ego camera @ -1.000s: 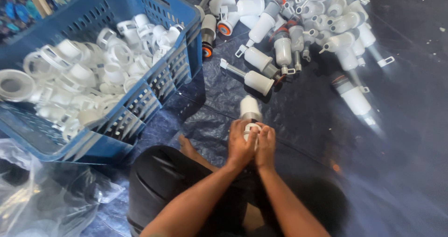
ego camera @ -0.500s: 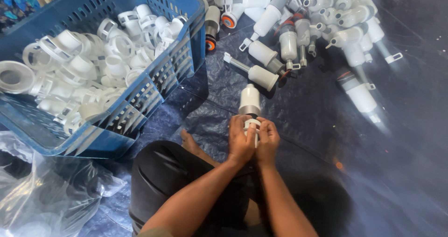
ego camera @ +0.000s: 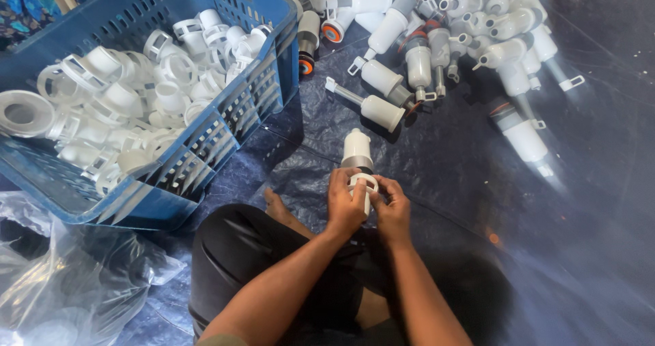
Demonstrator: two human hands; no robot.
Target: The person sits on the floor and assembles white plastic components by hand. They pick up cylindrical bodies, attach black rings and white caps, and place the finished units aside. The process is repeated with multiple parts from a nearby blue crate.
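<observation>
White plastic cylinder [ego camera: 357, 156], smooth and grey-collared, sits clamped in both grips, left hand [ego camera: 344, 204] and right hand [ego camera: 392, 212].

The crate [ego camera: 239, 107] is our landmark, sitting at the upper left on the tarp [ego camera: 580, 216]. Inside the crate lies a heap of ring-shaped caps [ego camera: 136, 107]. Right of the crate, at the top, a pile of plastic valve bodies [ego camera: 437, 39] spreads across the tarp, the nearest ones just beside the crate's right wall. Below and right of the crate, both hands meet: the left hand [ego camera: 346, 203] and right hand [ego camera: 393, 211] side by side around one valve body [ego camera: 357, 156], which sticks out beyond them toward the pile. Directly below the crate, at the lower left, a plastic bag [ego camera: 61, 284] lies against its near wall. The person's knee [ego camera: 239, 250] sits between bag and hands.
</observation>
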